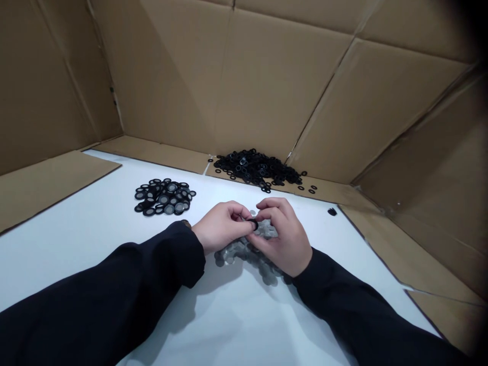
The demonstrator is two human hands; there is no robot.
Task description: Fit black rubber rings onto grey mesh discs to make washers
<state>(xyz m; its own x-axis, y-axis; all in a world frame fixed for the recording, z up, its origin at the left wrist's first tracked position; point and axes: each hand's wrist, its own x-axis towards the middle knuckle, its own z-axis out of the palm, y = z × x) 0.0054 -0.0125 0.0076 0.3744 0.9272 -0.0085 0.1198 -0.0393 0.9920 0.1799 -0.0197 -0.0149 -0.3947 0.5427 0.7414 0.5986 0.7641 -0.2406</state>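
Note:
My left hand (224, 226) pinches a black ring washer (254, 224) between thumb and fingertips. From the other side my right hand (284, 236) curls its thumb and fingers around the same ring, fingertips at its edge. Whether a disc sits inside the ring is too small to tell. Under and around both hands lies a loose heap of small grey discs (263, 262), partly hidden by the fingers.
Left of my hands is a pile of black rings with grey centres (168, 198). A larger heap of plain black rings (255, 168) lies at the back on cardboard. A small black piece (332, 211) rests at right. Cardboard walls (229, 76) enclose the white tabletop (229, 315).

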